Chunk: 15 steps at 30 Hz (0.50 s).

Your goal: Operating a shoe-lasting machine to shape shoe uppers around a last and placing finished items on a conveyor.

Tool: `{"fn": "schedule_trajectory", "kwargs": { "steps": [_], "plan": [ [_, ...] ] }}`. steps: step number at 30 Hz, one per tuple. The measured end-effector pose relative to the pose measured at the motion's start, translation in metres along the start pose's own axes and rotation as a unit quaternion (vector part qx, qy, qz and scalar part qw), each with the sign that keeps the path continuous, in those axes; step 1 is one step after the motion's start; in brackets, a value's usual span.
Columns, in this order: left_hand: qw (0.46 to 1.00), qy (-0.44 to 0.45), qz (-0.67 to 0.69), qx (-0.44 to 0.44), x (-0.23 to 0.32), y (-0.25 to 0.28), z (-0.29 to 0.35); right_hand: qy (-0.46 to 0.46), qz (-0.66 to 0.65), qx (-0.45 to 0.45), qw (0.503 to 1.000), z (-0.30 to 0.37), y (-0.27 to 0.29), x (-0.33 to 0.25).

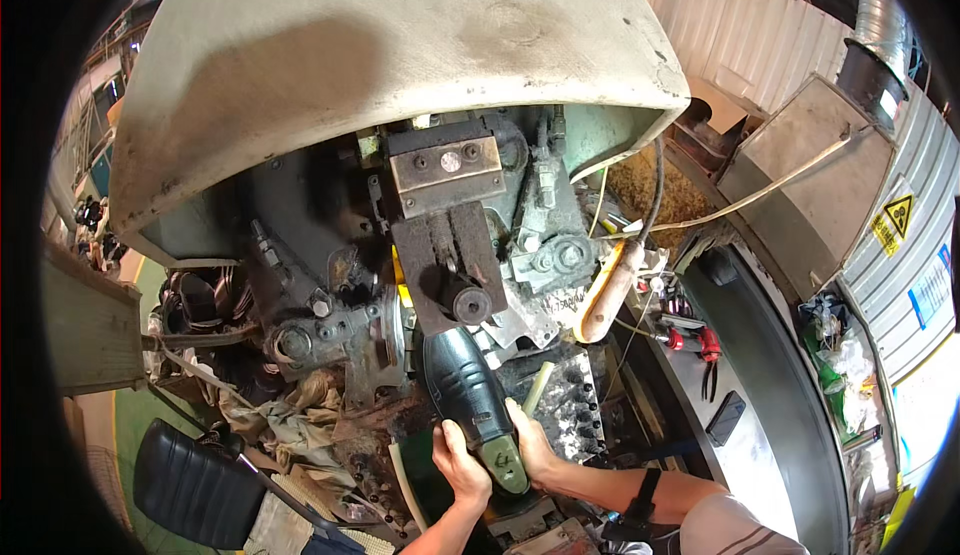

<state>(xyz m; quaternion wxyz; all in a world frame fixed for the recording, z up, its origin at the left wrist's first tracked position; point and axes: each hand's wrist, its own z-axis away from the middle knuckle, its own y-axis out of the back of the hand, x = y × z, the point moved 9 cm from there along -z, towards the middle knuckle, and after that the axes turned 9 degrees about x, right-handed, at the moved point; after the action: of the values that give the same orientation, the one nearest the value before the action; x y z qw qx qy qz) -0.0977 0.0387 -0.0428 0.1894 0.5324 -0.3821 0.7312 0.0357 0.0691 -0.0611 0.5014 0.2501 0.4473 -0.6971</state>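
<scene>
A glossy black shoe upper [462, 383] is stretched over a green shoe last [503, 463], its toe pointing away from me. My left hand [461, 466] grips it on the left side, close to the heel end. On the opposite side my right hand [533, 452] is closed around it, fingers partly hidden underneath. The toe lies just below the round black knob [471, 304] of the machine's dark metal head [447, 235]; whether they touch I cannot tell. Beside my right fingers a pale rod [540, 387] sticks up at a slant.
A big cream hood [400, 35] arches over the machine. To the right hangs a worn wooden-handled tool [606, 300] on a cable. Red-handled pliers [708, 350] and a phone [727, 418] lie on a metal ledge along a black belt [765, 355]. A black chair [195, 485] stands at lower left.
</scene>
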Motion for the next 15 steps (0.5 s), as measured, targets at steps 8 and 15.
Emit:
{"fn": "schedule_trajectory", "kwargs": {
  "steps": [8, 15],
  "plan": [
    [0.954, -0.015, -0.286, -0.086, -0.069, 0.077, -0.024, 0.073, 0.247, -0.036, 0.966, -0.010, 0.059, -0.029],
    [0.918, 0.151, -0.287, -0.229, -0.250, 0.155, 0.011, 0.046, 0.316, 0.223, 0.921, -0.101, 0.300, 0.035]
  ]
}}
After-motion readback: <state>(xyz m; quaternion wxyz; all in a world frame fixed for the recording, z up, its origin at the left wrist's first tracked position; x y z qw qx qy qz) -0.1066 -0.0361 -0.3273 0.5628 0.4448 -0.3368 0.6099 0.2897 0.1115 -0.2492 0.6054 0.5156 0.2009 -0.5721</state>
